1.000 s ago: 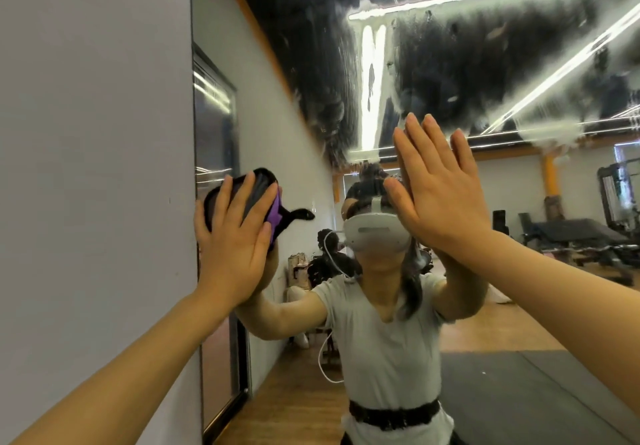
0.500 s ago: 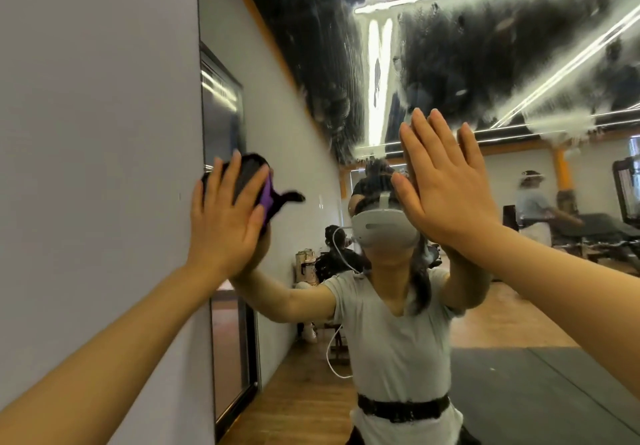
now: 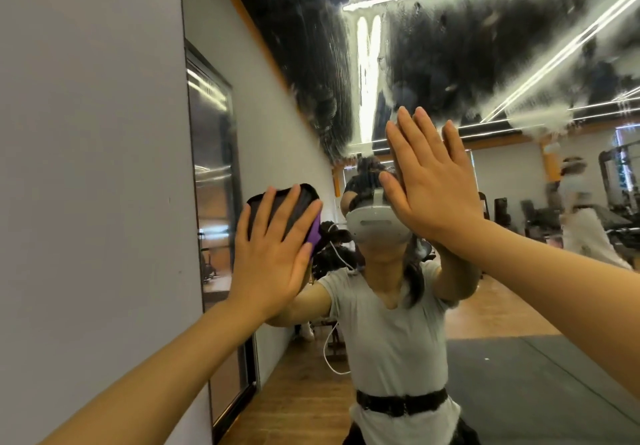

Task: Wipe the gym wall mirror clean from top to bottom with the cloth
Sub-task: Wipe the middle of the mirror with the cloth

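The wall mirror (image 3: 519, 368) fills the view ahead, and its upper part (image 3: 450, 46) is covered in streaky white smears. My left hand (image 3: 273, 254) presses a black and purple cloth (image 3: 298, 202) flat against the glass, near the mirror's left edge at about head height. The cloth shows above my fingers and at my thumb side. My right hand (image 3: 433, 185) lies flat on the glass to the right, fingers together and pointing up, holding nothing. My own reflection in a grey shirt stands between both arms.
A plain grey wall (image 3: 86, 202) adjoins the mirror's left edge. The glass reflects a wooden floor, a dark mat (image 3: 554, 392), gym machines at far right and a blurred person (image 3: 581, 223) walking.
My left hand has slid the cloth to the right, away from the mirror's left edge, and slightly down. My right hand stays in about the same place on the glass.
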